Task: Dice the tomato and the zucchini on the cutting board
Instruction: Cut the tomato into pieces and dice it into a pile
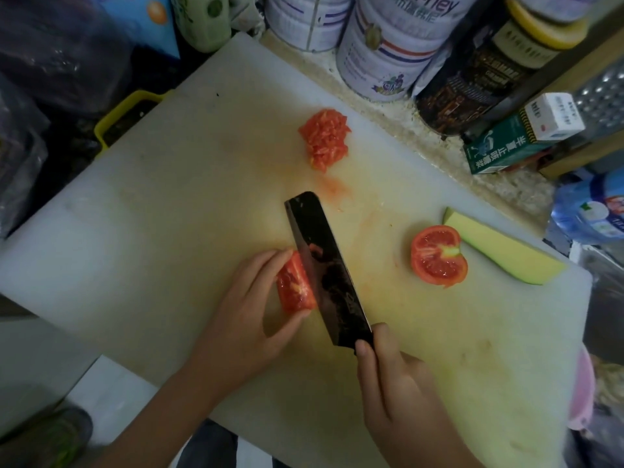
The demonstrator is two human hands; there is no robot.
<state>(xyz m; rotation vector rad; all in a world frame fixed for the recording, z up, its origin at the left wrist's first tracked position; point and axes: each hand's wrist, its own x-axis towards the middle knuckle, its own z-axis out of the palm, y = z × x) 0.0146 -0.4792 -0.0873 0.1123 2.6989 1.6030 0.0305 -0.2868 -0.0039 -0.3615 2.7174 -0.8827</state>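
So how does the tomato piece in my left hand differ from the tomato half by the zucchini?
The tomato piece is held by the left hand with the knife against it; the tomato half lies free. The tomato piece is a narrow chunk; the tomato half is rounder and wider. Both show red cut flesh and sit on the cutting board.

Left hand, right hand: curled grips.
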